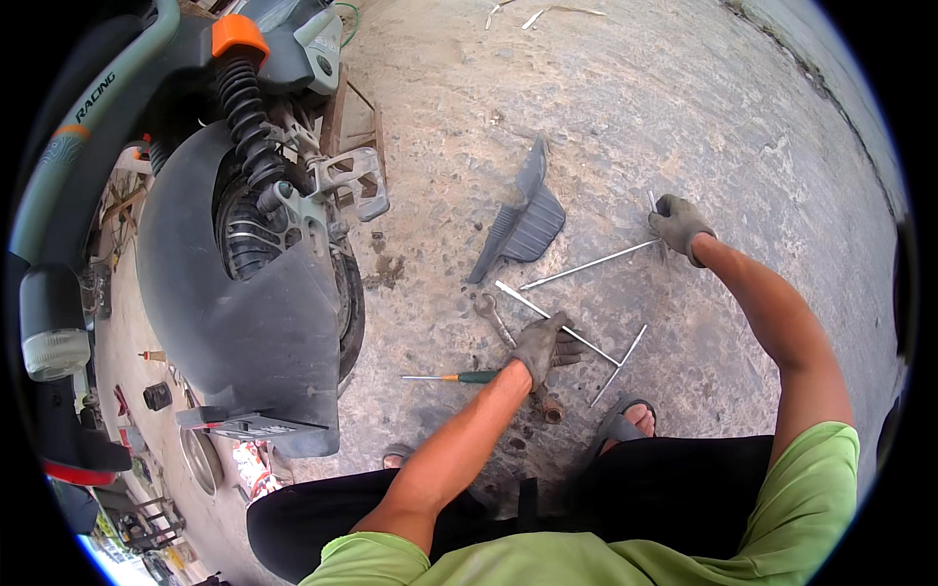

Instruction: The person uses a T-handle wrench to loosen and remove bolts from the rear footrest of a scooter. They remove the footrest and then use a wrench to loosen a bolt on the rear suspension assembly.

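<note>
Grey-gloved right hand (681, 225) is gripping a T-handle wrench (591, 265) at right of centre; I'm seeing left hand (540, 347) closing fingers on a second T-handle wrench (557, 323) at frame centre, concrete floor (625, 107) underneath, screwdriver (451, 377) lying just left.

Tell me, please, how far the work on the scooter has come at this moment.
Done: a grey plastic panel lies on the concrete floor, apart from the scooter. In hand: the right hand grips one T-handle wrench; the left hand rests on another T-handle wrench. Left: the spanner and green-handled screwdriver lie unused, and the panel is not refitted.
</note>
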`<state>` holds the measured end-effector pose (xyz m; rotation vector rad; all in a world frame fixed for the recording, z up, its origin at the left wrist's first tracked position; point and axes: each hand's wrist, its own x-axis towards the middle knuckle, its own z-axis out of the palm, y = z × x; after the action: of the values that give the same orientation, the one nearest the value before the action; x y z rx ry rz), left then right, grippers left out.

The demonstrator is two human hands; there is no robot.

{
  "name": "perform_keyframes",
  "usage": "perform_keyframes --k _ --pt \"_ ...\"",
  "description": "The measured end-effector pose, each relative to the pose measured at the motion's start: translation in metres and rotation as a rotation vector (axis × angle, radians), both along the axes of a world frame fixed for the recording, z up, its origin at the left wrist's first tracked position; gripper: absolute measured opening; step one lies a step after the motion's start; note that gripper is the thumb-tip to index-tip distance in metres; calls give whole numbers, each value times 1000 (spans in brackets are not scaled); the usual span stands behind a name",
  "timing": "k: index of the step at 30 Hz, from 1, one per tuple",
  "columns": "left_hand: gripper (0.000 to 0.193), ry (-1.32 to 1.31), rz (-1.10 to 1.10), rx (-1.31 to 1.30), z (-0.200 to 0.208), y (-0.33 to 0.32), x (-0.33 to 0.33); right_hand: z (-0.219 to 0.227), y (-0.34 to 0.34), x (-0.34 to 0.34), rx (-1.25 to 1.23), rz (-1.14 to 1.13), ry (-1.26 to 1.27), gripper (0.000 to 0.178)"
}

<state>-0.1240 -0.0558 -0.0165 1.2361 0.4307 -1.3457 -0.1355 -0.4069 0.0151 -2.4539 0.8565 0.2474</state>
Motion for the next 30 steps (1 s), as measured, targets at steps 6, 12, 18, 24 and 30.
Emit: perform_keyframes --k 6,12,18,24,30 --pt "40 -174 -407 -10 20 7 29 43 17 55 396 -82 -363 32" --pt "41 -355 -225 -203 57 -6 52 125 22 86 -27 141 -446 36" --pt "53 -466 -169 -397 103 -7 67 166 -25 92 258 15 -656 36" --pt "69 -777 54 -718 153 -15 81 168 3 89 572 2 -793 37" --pt "54 -860 358 -757 182 3 105 178 57 104 528 7 -790 36"
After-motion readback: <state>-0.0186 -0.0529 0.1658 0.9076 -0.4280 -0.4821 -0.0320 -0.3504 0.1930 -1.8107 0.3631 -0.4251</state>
